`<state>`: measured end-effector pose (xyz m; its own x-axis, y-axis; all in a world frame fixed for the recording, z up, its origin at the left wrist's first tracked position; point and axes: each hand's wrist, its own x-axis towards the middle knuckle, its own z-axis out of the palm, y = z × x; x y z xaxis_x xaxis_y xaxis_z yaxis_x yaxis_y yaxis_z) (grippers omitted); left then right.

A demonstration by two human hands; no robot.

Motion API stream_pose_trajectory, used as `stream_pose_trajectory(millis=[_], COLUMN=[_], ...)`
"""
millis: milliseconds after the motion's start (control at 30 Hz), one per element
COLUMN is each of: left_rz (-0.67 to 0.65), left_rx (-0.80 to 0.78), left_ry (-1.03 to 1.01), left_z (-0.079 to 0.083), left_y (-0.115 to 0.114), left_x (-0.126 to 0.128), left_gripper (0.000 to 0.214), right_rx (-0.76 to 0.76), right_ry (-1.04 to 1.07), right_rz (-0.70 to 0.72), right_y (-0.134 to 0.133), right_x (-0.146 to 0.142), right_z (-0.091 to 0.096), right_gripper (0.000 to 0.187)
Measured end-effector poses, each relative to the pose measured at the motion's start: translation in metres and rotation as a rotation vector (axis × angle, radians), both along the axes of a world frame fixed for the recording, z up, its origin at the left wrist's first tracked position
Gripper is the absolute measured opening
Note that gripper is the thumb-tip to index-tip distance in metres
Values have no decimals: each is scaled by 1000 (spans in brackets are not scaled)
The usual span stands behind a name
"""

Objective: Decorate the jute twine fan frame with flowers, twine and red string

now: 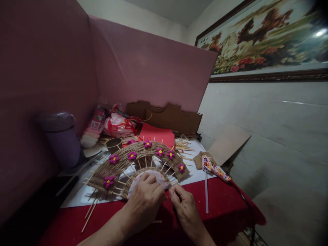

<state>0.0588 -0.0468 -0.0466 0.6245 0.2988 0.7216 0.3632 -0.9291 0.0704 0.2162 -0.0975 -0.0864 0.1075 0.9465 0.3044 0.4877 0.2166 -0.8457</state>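
Note:
A fan-shaped craft piece [139,153] of wound twine and thin wooden sticks stands near the front of the table. Magenta flowers [132,155] with yellow centres dot its outer band. My left hand [146,193] is curled over the pale half-round centre [137,179] of the fan, its fingertips hidden behind the knuckles. At the fan's lower right corner my right hand [183,203] has thumb and forefinger pinched together. Whatever lies between those fingers is too small to make out.
A flower-patterned glue gun [215,168] with a clear glue stick lies at the right, its cord over the edge. Behind the fan are red paper [157,135], cardboard [174,119] and a brown roll [114,145]. A purple bin [61,143] stands left. Loose sticks [89,212] lie in front.

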Motion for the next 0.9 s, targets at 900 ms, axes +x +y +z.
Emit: stream_pose_trajectory(millis=[900], left_rz=[-55], left_rx=[170], left_ry=[-183], left_z=[-14], left_y=[8], left_x=[9], left_gripper=[36], right_rx=[-165], right_ry=[-355], right_rz=[-8], right_y=[169], right_x=[79], right_z=[118], right_gripper=[18])
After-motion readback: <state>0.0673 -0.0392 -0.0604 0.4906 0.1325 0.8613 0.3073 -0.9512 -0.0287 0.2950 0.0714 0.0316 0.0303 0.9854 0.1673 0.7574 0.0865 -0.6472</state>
